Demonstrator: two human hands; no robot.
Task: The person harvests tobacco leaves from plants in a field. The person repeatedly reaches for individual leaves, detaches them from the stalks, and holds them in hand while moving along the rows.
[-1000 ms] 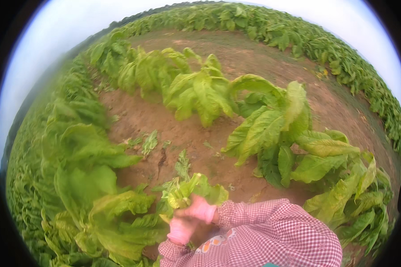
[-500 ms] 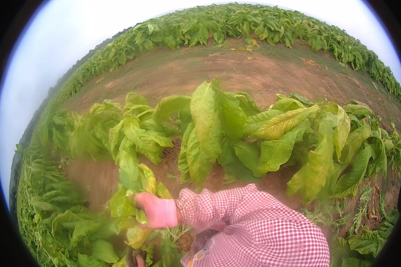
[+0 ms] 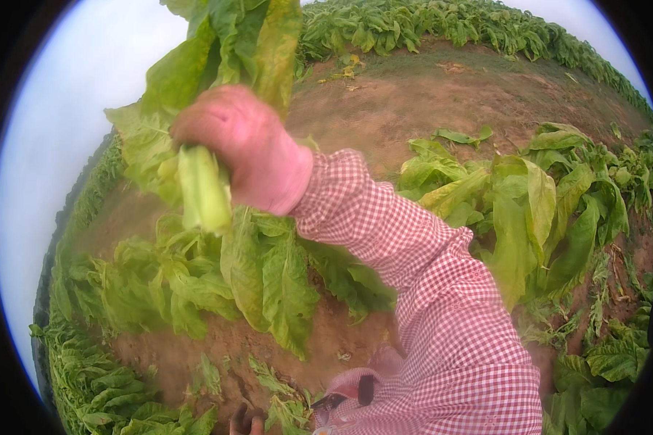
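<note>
Head view: I have the right hand (image 3: 243, 141) high and left of centre, its fingers clenched around a bunch of leaves (image 3: 228, 43). The bunch is up in the air, its broad green blades rising above the hand and running out of frame at the top; one blade is yellowish. Pale stem ends (image 3: 204, 192) poke out below the hand, pointing down. A red-and-white checked sleeve (image 3: 421, 254) runs from that wrist back to the lower right. Of the left hand (image 3: 247, 422) I get only some fingertips, toward the near edge of the soil (image 3: 159, 355), beside some leaf scraps (image 3: 286, 409); I cannot tell whether those fingers grasp anything. Below the bunch I see a row of leafy plants (image 3: 265, 283), which goes on to the right past the sleeve. Beyond it lies a wide dirt strip (image 3: 384, 101), with yellow leaves (image 3: 350, 67) near its far edge and dense green crop (image 3: 413, 29) along it.
</note>
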